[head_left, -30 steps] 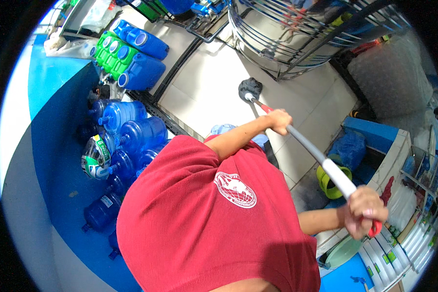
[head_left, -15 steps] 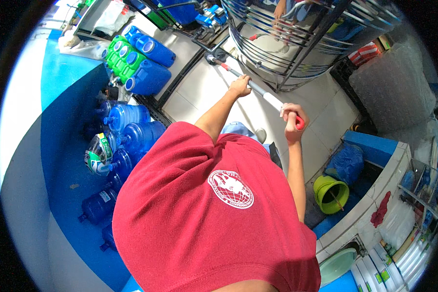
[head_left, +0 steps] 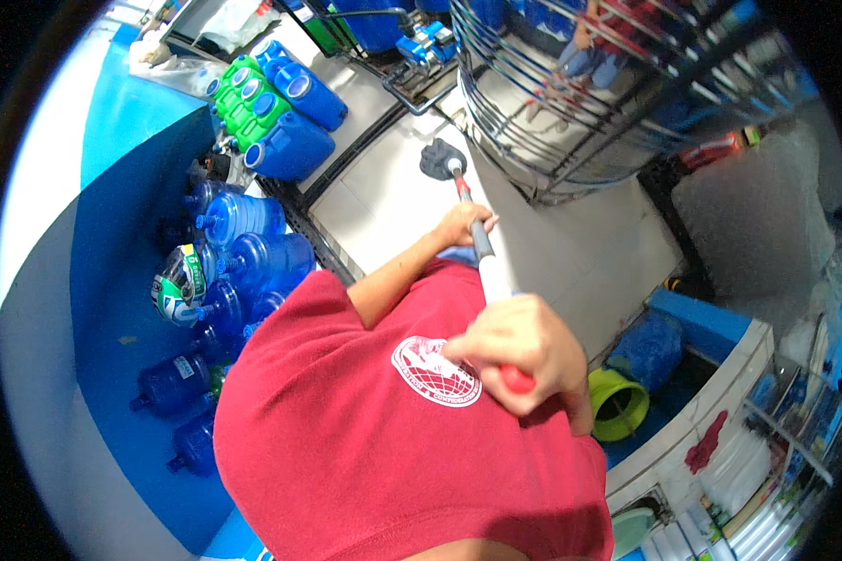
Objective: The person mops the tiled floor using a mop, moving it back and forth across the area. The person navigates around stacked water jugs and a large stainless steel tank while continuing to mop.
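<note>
The person holds a long-handled mop (head_left: 482,252) with both hands, its pole running from the chest out over the white tiled floor (head_left: 571,252). The right hand (head_left: 524,355) has its grip clenched around the red end of the handle, close against the red shirt (head_left: 365,449). The left hand (head_left: 463,224) grasps the grey part of the pole farther down, fingers wrapped round it. The dark mop head (head_left: 437,159) rests on the floor just beside the lower rim of a large steel tank (head_left: 580,103), whose ribbed curved wall bounds the open floor on the right. On the left the floor ends at a dark drain channel (head_left: 309,234) that runs diagonally; beyond it blue water jugs (head_left: 253,243) stand crowded along the blue and white wall (head_left: 94,234), with more blue jugs (head_left: 295,122) and green jugs (head_left: 243,98) lying near the far end. The bare tiles form a strip between the channel and the tank, widening toward the person. To the lower right, a blue-edged ledge (head_left: 702,327) closes the floor, with a yellow-green bucket (head_left: 617,402) lying on its side just beside a blue mesh bag (head_left: 646,351). A white counter edge (head_left: 720,411) with a red cloth (head_left: 706,439) hanging over it curves past that.
</note>
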The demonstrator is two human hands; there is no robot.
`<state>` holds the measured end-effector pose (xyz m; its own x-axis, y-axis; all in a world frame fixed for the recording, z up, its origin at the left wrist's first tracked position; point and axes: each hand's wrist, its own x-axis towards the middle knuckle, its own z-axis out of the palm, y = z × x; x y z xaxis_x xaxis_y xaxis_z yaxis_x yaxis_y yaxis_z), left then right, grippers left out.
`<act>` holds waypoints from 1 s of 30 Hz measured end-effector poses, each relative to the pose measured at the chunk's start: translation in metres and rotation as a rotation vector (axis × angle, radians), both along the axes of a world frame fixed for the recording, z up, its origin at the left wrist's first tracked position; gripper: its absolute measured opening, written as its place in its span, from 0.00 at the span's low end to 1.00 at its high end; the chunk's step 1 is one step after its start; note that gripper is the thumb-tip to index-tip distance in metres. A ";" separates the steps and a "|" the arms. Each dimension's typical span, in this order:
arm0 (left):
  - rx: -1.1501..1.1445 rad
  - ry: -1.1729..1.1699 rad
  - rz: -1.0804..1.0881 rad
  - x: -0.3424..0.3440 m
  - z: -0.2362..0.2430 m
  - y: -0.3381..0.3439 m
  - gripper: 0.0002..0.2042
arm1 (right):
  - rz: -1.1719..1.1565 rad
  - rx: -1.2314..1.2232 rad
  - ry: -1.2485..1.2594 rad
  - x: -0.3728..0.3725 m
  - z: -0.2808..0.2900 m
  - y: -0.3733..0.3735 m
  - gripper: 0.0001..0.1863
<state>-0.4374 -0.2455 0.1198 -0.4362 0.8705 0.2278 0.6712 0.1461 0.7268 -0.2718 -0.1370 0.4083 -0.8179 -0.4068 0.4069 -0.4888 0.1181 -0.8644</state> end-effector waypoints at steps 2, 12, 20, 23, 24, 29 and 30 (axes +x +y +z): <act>0.080 0.025 0.057 0.002 0.000 -0.002 0.15 | 0.021 -0.125 0.194 -0.020 -0.001 -0.010 0.16; 0.194 0.003 0.189 -0.100 -0.013 -0.016 0.16 | 0.076 -0.190 0.290 -0.133 -0.033 -0.036 0.12; 0.210 0.066 0.254 -0.184 -0.047 -0.002 0.13 | -0.266 -0.222 0.154 -0.193 -0.053 -0.038 0.07; 0.343 0.017 0.211 -0.206 -0.043 0.015 0.11 | -0.372 -0.249 0.182 -0.220 -0.052 -0.023 0.13; 0.288 0.036 0.248 -0.212 -0.040 0.024 0.11 | -0.409 -0.258 0.163 -0.230 -0.052 -0.015 0.17; 0.309 0.003 0.170 -0.248 -0.022 0.072 0.10 | -0.679 -0.512 0.314 -0.276 -0.068 0.028 0.26; 0.232 -0.028 0.171 -0.252 -0.019 0.081 0.10 | -0.720 -0.579 0.301 -0.281 -0.072 0.038 0.23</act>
<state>-0.6892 -0.1649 0.1004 -0.5807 0.7098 0.3987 0.6307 0.0825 0.7716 -0.5530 -0.0988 0.3359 -0.6215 0.4795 0.6196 -0.6760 0.0715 -0.7334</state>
